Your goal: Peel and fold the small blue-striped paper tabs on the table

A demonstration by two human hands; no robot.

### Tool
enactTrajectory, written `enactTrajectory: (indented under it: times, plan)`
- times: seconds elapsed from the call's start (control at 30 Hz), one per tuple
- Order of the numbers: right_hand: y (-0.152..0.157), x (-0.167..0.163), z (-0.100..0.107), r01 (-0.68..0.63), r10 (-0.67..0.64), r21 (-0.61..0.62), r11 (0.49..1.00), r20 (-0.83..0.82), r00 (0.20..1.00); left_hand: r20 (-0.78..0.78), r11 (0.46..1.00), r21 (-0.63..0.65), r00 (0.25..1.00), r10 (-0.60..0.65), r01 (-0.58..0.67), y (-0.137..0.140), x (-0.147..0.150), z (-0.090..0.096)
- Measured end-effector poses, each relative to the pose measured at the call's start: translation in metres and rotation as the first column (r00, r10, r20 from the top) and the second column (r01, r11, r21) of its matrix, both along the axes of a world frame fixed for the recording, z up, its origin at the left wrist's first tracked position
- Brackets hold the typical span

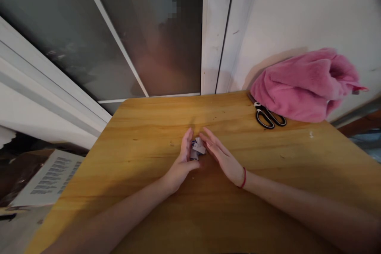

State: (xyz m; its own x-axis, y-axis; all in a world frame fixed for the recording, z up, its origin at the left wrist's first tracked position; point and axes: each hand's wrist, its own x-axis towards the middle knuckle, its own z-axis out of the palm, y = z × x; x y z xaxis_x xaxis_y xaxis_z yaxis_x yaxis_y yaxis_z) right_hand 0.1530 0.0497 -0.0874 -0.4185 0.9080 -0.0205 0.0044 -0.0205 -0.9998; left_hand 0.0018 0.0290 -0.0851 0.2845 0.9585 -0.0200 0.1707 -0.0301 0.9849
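Observation:
A small heap of paper scraps [199, 147], mostly white with some dark purple print, lies on the wooden table [143, 127] between my two hands. Along the heap's left side stands my left hand [185, 156], its fingers stretched forward and its thumb angled across the near side. My right hand [220, 154], with a red cord at the wrist, slants along the right side, fingers extended and fingertips close to the scraps. Both hands are open and cup around the heap rather than grip it. Whether the fingers touch the paper I cannot tell.
Black-handled scissors [264, 117] lie at the back right, their blades hidden under a pink plush cloth or bag [306, 83] against the wall. A glass-panelled door [143, 35] stands behind the table. On the floor at left is a cardboard box [50, 176] with printed text.

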Motion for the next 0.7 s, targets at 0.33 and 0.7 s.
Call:
enactTrajectory:
  times: [0.33,0.7]
  plan:
    - [-0.0008,-0.0015,-0.0105,-0.098,0.098,0.013,0.995,-0.089,0.991,0.150,1.000,-0.030,0.989,-0.002,0.007,0.0037,-0.0007,0.0001]
    - [0.0035,-0.0036,-0.0092,-0.105,0.101,-0.010,0.994,-0.215,0.971,0.111,0.999,0.020,0.993,-0.027,0.025,0.0063,-0.0005,-0.0039]
